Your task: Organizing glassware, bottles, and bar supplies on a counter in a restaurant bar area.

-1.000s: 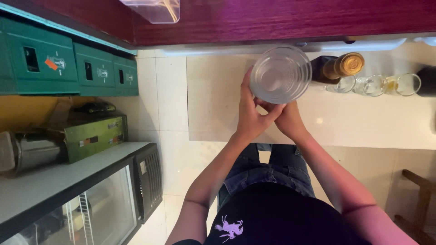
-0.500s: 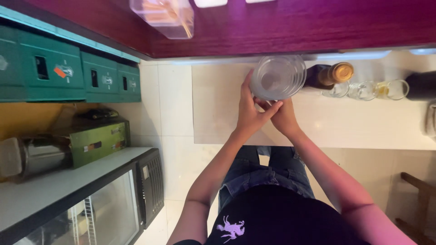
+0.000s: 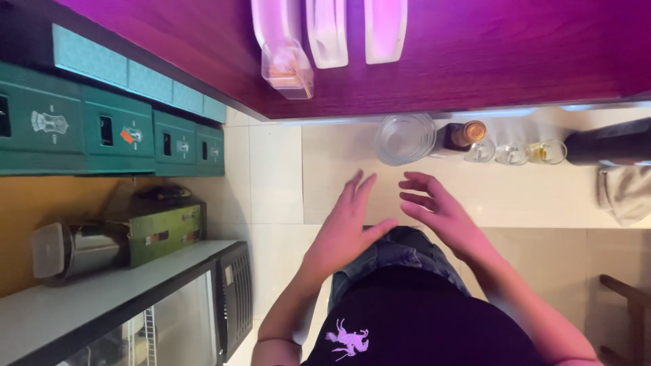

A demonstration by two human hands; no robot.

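Note:
A clear round glass bowl [image 3: 405,139] stands on the pale counter [image 3: 339,176] right under the dark red shelf. My left hand [image 3: 349,220] hovers below it, empty, fingers spread. My right hand [image 3: 441,210] is beside it, also empty with fingers apart. Both hands are a short way back from the bowl and touch nothing.
A dark bottle with a gold cap [image 3: 463,135] and three small glasses [image 3: 513,152] line up right of the bowl. A dark box [image 3: 610,142] and a grey cloth [image 3: 627,193] lie far right. Clear plastic containers [image 3: 288,57] sit on the shelf. Green crates [image 3: 108,129] stand left.
Both hands held the glass bowl earlier. They have let it go against the shelf edge and drawn back toward my body with fingers opened.

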